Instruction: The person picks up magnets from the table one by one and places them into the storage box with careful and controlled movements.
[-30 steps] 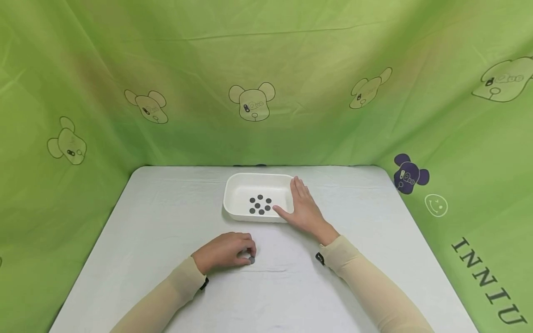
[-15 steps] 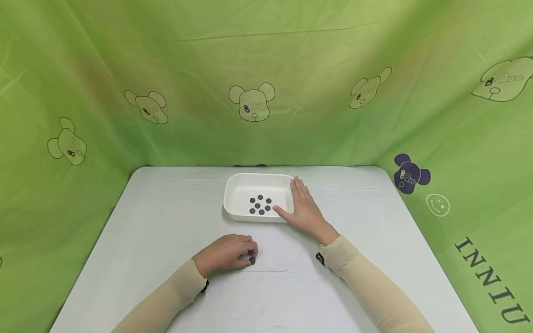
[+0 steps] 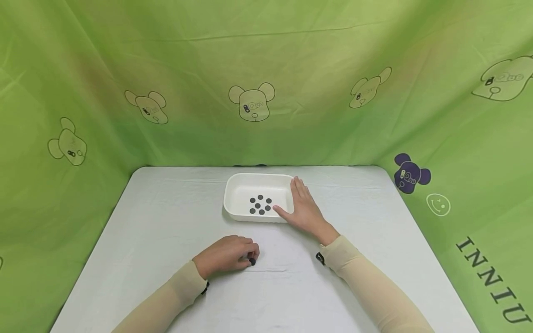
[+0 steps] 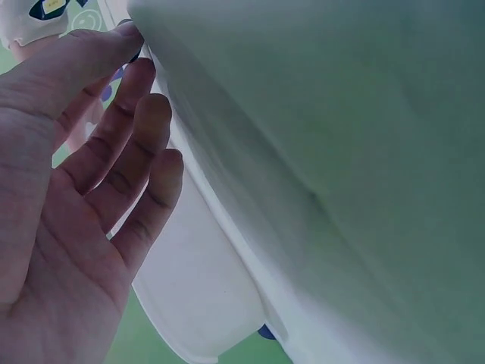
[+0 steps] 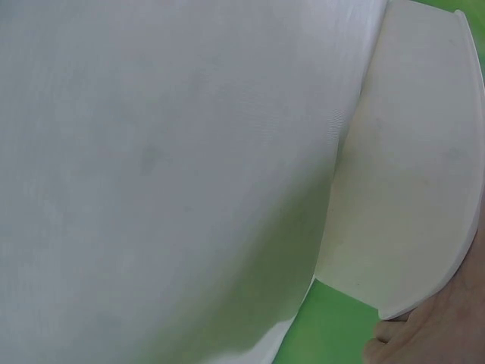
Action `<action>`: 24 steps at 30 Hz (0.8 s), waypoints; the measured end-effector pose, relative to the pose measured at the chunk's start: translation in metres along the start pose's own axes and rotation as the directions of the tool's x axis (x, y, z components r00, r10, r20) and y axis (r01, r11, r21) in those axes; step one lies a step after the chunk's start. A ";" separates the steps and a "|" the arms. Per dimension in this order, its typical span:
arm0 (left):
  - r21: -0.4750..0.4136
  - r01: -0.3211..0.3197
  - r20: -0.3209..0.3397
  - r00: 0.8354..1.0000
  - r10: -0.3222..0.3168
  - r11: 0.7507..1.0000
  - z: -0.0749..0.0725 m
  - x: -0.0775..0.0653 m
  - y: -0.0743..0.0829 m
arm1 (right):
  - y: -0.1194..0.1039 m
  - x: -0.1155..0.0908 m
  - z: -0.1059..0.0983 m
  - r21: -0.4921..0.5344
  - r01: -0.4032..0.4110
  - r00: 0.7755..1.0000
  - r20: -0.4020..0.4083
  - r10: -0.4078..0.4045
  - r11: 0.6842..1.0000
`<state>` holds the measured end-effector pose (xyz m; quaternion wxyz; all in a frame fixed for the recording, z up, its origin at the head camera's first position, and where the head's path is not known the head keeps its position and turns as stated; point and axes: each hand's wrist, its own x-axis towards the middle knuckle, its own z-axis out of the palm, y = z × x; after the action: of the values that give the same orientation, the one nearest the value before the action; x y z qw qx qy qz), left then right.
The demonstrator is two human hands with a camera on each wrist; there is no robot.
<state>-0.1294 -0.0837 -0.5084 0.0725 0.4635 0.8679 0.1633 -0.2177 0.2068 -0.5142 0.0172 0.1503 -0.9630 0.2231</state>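
Note:
My left hand [image 3: 226, 253] is low over the white table, pinching a small black round disc [image 3: 252, 262] between thumb and fingertips. In the left wrist view the thumb and index tip meet on the disc [image 4: 136, 54], which is mostly hidden; the other fingers curve loosely. Beyond it stands a white rectangular tray [image 3: 237, 217] with several dark discs [image 3: 257, 206] grouped on its floor, one amid the others. My right hand [image 3: 307, 212] rests against the tray's right end, fingers straight along the rim and thumb over the near side. The right wrist view shows the tray's outer wall [image 5: 409, 167].
A white cloth-covered table [image 3: 175, 208] holds everything, with slight creases near the left hand. Green curtains [image 3: 308, 138] with bear-head prints stand behind it and on both sides. Dark wrist straps [image 3: 319, 258] show at the sleeve cuffs.
My left hand has shifted slightly right and toward me with the disc, which now appears darker and more edge-on. The right hand, the tray and its discs have stayed put.

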 end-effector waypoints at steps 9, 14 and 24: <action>-0.040 0.011 0.007 1.000 -0.011 0.999 0.001 0.000 0.001 | 0.002 0.001 0.001 -0.007 0.002 1.000 0.001 -0.002 1.000; -0.061 0.003 0.001 1.000 -0.003 0.998 0.001 -0.001 0.002 | 0.001 0.000 0.000 0.008 -0.008 1.000 0.012 0.007 1.000; -0.135 0.008 0.006 1.000 -0.007 0.991 0.003 -0.001 0.000 | 0.001 0.000 -0.001 0.012 -0.001 1.000 0.005 0.001 1.000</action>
<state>-0.1282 -0.0840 -0.5110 0.1068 0.4545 0.8565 0.2202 -0.2181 0.2080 -0.5142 0.0137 0.1505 -0.9618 0.2282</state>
